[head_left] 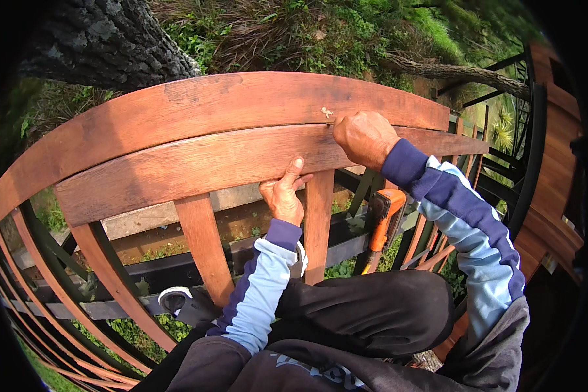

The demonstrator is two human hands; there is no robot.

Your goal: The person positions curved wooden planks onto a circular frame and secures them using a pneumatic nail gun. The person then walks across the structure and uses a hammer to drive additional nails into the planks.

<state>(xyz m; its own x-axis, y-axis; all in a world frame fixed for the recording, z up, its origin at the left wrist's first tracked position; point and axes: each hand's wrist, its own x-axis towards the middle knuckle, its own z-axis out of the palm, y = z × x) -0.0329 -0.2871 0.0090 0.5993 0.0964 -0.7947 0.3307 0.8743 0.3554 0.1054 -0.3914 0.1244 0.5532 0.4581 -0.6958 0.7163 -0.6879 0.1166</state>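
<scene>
Two curved reddish-brown wooden boards run across the view, a far board (pixel 242 96) and a near board (pixel 196 160), with a narrow dark gap between them. My right hand (pixel 366 138) is closed in a fist at that gap, towards its right end. A thin dark tip shows by its fingers, but what it holds is hidden. A pale wood shaving (pixel 326 113) lies on the far board just beside the fist. My left hand (pixel 284 191) grips the near board's lower edge, thumb on the face and the other fingers mostly hidden.
Wooden slats (pixel 204 242) drop from the near board to a dark metal rail (pixel 150 304). An orange-and-black tool (pixel 385 212) stands among the slats right of my left hand. A thick tree trunk (pixel 104 42) rises far left. Wooden steps (pixel 552 170) lie far right.
</scene>
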